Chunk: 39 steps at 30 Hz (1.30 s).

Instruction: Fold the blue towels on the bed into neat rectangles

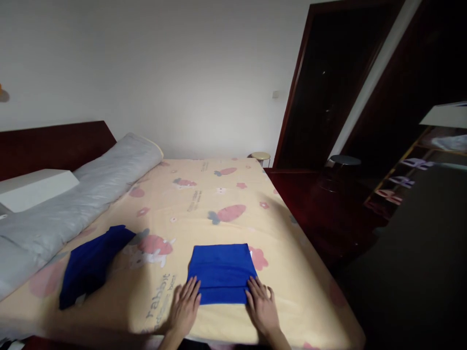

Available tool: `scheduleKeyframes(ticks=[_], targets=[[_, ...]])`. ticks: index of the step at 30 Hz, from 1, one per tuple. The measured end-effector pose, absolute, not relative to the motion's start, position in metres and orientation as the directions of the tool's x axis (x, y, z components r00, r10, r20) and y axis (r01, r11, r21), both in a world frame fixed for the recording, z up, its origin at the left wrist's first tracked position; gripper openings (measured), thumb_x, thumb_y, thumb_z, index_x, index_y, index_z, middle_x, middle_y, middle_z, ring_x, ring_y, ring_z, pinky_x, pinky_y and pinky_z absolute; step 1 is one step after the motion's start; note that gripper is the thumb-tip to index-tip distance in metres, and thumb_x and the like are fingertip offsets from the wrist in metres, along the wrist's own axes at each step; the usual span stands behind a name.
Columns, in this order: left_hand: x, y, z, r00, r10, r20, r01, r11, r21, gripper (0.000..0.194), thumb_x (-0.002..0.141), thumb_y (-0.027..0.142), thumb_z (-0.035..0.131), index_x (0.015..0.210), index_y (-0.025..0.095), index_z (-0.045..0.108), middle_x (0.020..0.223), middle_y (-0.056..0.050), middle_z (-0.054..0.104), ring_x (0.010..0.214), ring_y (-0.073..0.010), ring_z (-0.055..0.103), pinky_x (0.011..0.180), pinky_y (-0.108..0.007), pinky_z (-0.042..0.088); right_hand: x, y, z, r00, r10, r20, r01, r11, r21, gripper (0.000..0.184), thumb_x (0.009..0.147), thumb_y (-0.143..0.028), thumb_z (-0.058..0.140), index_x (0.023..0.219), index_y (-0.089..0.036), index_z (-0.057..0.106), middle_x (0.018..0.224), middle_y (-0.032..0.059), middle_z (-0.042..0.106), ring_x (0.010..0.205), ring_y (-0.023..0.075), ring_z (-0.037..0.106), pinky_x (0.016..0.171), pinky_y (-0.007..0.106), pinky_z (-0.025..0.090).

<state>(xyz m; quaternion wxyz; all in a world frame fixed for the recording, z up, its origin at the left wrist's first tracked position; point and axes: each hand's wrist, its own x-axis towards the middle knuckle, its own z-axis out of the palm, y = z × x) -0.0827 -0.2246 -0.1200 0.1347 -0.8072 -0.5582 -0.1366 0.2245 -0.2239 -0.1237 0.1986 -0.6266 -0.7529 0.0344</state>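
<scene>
A blue cloth (pixel 223 265), folded into a flat rectangle, lies on the bed near its front edge. A horizontal crease or fold edge runs across its lower part. My left hand (pixel 185 306) rests with fingers stretched out on its left lower side. On the right lower side, the spread fingers of my right hand (pixel 262 304) press flat on the fabric. Neither hand grips anything. Farther left lies a second blue cloth item (pixel 93 265), loosely laid out, with a small white patch at its lower edge; its exact kind is unclear.
The bed (pixel 215 233) has a yellow sheet with carrots and rabbits. A grey rolled bedding piece (pixel 109 170) and a white box (pixel 40 187) lie by the dark headboard (pixel 54 146). Stools (pixel 346 160) and a shoe rack (pixel 397 165) stand beyond the right edge.
</scene>
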Motion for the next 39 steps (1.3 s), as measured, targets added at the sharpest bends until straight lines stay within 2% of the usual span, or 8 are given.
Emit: scheduleKeyframes(ticks=[3, 9, 16, 22, 28, 31, 36, 39], targets=[[-0.084, -0.224, -0.124, 0.246, 0.874, 0.419, 0.968, -0.242, -0.064, 0.053, 0.097, 0.027, 0.035, 0.149, 0.03, 0.024, 0.15, -0.004, 0.045, 0.138, -0.0232, 0.042, 0.111, -0.05, 0.034, 0.225, -0.219, -0.12, -0.096, 0.962, 0.254, 0.931, 0.177, -0.319, 0.044, 0.099, -0.041, 0.033, 0.132, -0.027, 0.057, 0.145, 0.0069, 0.05, 0.138, 0.0288, 0.041, 0.107, 0.054, 0.036], [-0.018, -0.204, -0.127, 0.443, 0.852, 0.281, 0.888, -0.459, -0.009, 0.05, 0.099, 0.025, 0.03, 0.149, 0.026, 0.028, 0.149, -0.002, 0.047, 0.135, -0.0153, 0.046, 0.104, -0.036, 0.043, 0.168, -0.2, -0.109, -0.36, 0.921, 0.146, 0.827, 0.388, -0.406, 0.046, 0.1, -0.041, 0.028, 0.138, -0.03, 0.05, 0.146, 0.0033, 0.049, 0.137, 0.022, 0.042, 0.11, 0.046, 0.035], [-0.081, -0.195, -0.119, 0.167, 0.936, 0.31, 0.985, -0.171, -0.013, 0.049, 0.098, 0.03, 0.032, 0.147, 0.028, 0.032, 0.151, -0.007, 0.043, 0.139, -0.0241, 0.04, 0.112, -0.052, 0.031, 0.235, -0.193, -0.125, -0.029, 0.974, 0.223, 0.945, 0.1, -0.313, 0.051, 0.099, -0.047, 0.029, 0.136, -0.023, 0.054, 0.149, 0.0108, 0.044, 0.14, 0.0293, 0.038, 0.109, 0.055, 0.032], [-0.012, -0.19, -0.122, 0.34, 0.903, 0.263, 0.932, -0.361, 0.036, 0.058, 0.094, 0.018, 0.033, 0.151, 0.025, 0.024, 0.154, -0.005, 0.038, 0.141, -0.0203, 0.037, 0.111, -0.043, 0.034, 0.164, -0.188, -0.114, -0.335, 0.927, 0.171, 0.844, 0.376, -0.383, 0.048, 0.1, -0.039, 0.029, 0.144, -0.028, 0.042, 0.151, 0.0047, 0.042, 0.141, 0.0213, 0.036, 0.113, 0.045, 0.031], [-0.066, -0.181, -0.116, 0.034, 0.979, 0.2, 0.999, -0.041, 0.032, 0.051, 0.095, 0.029, 0.033, 0.145, 0.028, 0.039, 0.152, -0.007, 0.042, 0.139, -0.0264, 0.04, 0.11, -0.058, 0.031, 0.224, -0.173, -0.122, -0.049, 0.995, 0.089, 0.94, 0.076, -0.331, 0.051, 0.098, -0.041, 0.027, 0.14, -0.023, 0.049, 0.15, 0.0086, 0.043, 0.141, 0.0265, 0.037, 0.109, 0.053, 0.031], [-0.074, -0.185, -0.107, 0.09, 0.957, 0.276, 0.996, -0.092, -0.005, 0.052, 0.095, 0.025, 0.033, 0.146, 0.024, 0.037, 0.154, -0.008, 0.038, 0.144, -0.0274, 0.031, 0.116, -0.063, 0.016, 0.229, -0.172, -0.121, -0.046, 0.986, 0.163, 0.943, 0.097, -0.319, 0.052, 0.098, -0.042, 0.027, 0.139, -0.021, 0.05, 0.152, 0.0102, 0.04, 0.142, 0.0271, 0.033, 0.111, 0.054, 0.028], [-0.011, -0.177, -0.11, 0.31, 0.922, 0.23, 0.942, -0.33, 0.054, 0.056, 0.095, 0.02, 0.03, 0.151, 0.023, 0.026, 0.157, -0.005, 0.033, 0.145, -0.0197, 0.029, 0.117, -0.048, 0.024, 0.162, -0.168, -0.105, -0.328, 0.942, 0.068, 0.866, 0.328, -0.377, 0.049, 0.096, -0.032, 0.031, 0.144, -0.025, 0.044, 0.152, 0.0033, 0.041, 0.142, 0.0177, 0.033, 0.113, 0.039, 0.029], [-0.018, -0.164, -0.112, 0.245, 0.961, 0.129, 0.963, -0.257, 0.087, 0.053, 0.096, 0.025, 0.032, 0.149, 0.025, 0.03, 0.155, -0.005, 0.036, 0.142, -0.0205, 0.036, 0.112, -0.046, 0.033, 0.172, -0.157, -0.106, -0.284, 0.958, 0.024, 0.89, 0.273, -0.364, 0.051, 0.096, -0.036, 0.032, 0.145, -0.022, 0.042, 0.152, 0.0069, 0.041, 0.142, 0.0212, 0.034, 0.113, 0.044, 0.029]])
